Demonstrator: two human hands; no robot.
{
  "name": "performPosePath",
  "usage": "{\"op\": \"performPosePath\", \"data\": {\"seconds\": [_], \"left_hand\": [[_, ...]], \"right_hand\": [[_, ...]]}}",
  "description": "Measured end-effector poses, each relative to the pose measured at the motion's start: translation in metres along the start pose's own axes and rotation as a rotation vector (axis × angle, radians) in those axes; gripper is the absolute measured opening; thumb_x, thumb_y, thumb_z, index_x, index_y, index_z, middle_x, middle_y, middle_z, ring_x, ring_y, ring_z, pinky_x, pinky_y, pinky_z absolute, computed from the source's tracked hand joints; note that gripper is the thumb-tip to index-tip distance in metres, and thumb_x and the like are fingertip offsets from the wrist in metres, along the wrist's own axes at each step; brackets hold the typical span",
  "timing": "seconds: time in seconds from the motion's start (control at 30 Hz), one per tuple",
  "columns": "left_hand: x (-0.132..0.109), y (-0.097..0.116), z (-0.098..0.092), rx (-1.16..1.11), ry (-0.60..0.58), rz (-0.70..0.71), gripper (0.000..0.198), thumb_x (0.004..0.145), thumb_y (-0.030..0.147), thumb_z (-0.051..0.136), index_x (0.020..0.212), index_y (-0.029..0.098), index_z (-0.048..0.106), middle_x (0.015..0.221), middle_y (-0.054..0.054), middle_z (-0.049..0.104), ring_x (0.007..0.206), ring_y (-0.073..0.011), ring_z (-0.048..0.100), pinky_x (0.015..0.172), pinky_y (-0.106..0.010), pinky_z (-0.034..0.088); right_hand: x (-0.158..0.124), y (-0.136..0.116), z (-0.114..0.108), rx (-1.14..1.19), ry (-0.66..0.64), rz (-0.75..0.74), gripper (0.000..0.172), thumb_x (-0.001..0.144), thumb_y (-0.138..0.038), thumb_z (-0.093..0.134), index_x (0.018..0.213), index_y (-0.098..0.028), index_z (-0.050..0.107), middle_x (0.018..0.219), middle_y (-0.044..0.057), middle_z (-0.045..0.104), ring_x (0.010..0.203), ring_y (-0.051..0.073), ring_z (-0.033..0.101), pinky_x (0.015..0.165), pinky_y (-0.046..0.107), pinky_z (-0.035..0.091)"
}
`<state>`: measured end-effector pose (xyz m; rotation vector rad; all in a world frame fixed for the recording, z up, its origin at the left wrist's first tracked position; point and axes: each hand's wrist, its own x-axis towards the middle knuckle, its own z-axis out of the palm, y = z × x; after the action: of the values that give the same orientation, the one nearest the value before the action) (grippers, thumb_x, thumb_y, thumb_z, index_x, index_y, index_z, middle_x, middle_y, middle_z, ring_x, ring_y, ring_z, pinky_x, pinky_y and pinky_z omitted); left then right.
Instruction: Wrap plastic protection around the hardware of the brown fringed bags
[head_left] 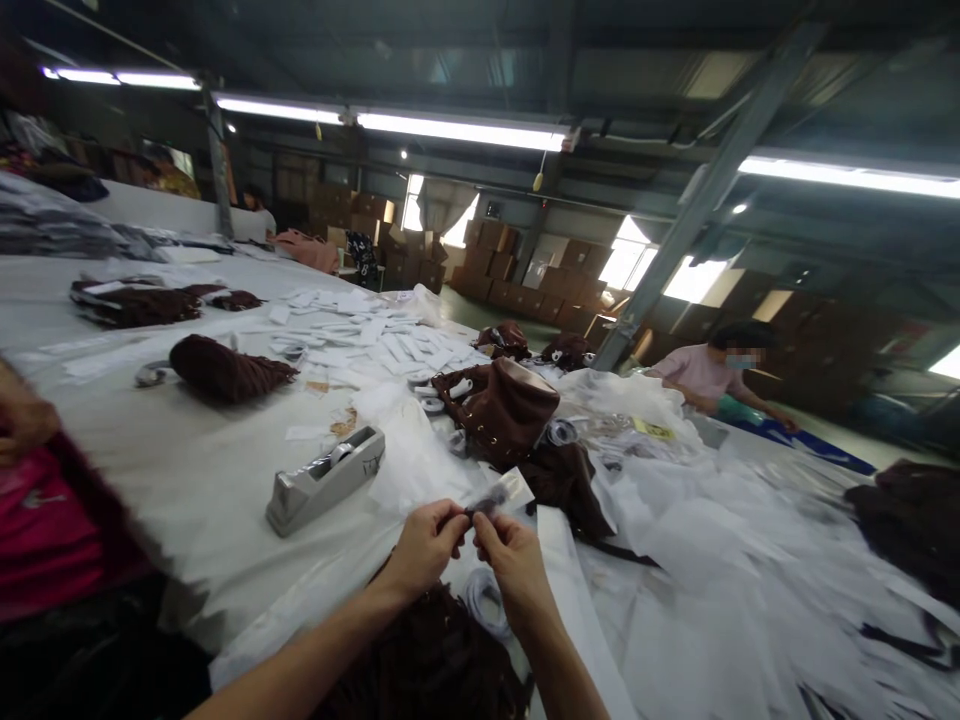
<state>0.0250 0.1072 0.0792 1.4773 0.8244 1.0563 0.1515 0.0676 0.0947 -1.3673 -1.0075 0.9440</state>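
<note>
My left hand (426,545) and my right hand (516,560) meet in front of me, fingertips pinched together. Between them is a small dark piece (492,499), blurred, so its kind is unclear; a whitish, see-through flap (517,487) shows beside it. Under my forearms lies a dark brown bag (431,660) with small metal eyelets. A roll of clear tape (486,602) rests beside my right wrist. Just beyond my hands, a brown bag (510,410) with eyelets sits on the table. To the left stands a grey tape dispenser (326,482).
White strips (390,340) are scattered across the white table (217,470). Brown bundles (229,370) lie to the left, and crumpled white sheets (697,560) cover the right. A co-worker's hand (22,425) shows at far left; a masked person (709,370) works at right.
</note>
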Motion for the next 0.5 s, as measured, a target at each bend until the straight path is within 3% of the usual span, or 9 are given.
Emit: {"op": "performPosePath", "data": {"seconds": [0.1, 0.27, 0.37, 0.5], "left_hand": [[-0.002, 0.000, -0.002, -0.082, -0.003, -0.015, 0.024, 0.082, 0.037, 0.052, 0.075, 0.015, 0.058, 0.056, 0.002, 0.054, 0.050, -0.0111, 0.052, 0.049, -0.021, 0.039], [-0.006, 0.002, -0.010, -0.048, -0.033, 0.000, 0.025, 0.082, 0.037, 0.052, 0.081, 0.015, 0.061, 0.059, 0.002, 0.054, 0.049, -0.0111, 0.053, 0.049, -0.021, 0.040], [-0.010, 0.002, -0.011, 0.058, 0.000, 0.035, 0.025, 0.083, 0.038, 0.050, 0.080, 0.016, 0.062, 0.058, 0.002, 0.053, 0.047, -0.0110, 0.052, 0.047, -0.021, 0.038], [-0.014, 0.003, -0.011, 0.143, 0.087, 0.113, 0.025, 0.083, 0.038, 0.052, 0.071, 0.016, 0.060, 0.055, 0.002, 0.053, 0.051, -0.0112, 0.050, 0.050, -0.021, 0.037]], "right_hand": [[0.003, -0.003, -0.001, 0.087, -0.045, 0.046, 0.047, 0.065, -0.060, 0.068, 0.060, -0.014, 0.061, 0.056, 0.000, 0.055, 0.048, 0.009, 0.044, 0.048, 0.022, 0.034], [0.006, -0.004, -0.001, 0.100, 0.031, 0.071, 0.054, 0.064, -0.067, 0.064, 0.061, -0.013, 0.064, 0.055, 0.001, 0.056, 0.048, 0.009, 0.045, 0.050, 0.023, 0.035], [0.007, -0.003, 0.001, 0.049, 0.072, 0.069, 0.055, 0.063, -0.067, 0.064, 0.058, -0.013, 0.064, 0.046, -0.001, 0.049, 0.044, 0.009, 0.041, 0.047, 0.023, 0.032], [0.000, -0.008, 0.006, -0.155, 0.051, -0.051, 0.054, 0.068, -0.065, 0.061, 0.056, -0.012, 0.066, 0.047, 0.002, 0.054, 0.047, 0.012, 0.047, 0.047, 0.024, 0.035]]}}
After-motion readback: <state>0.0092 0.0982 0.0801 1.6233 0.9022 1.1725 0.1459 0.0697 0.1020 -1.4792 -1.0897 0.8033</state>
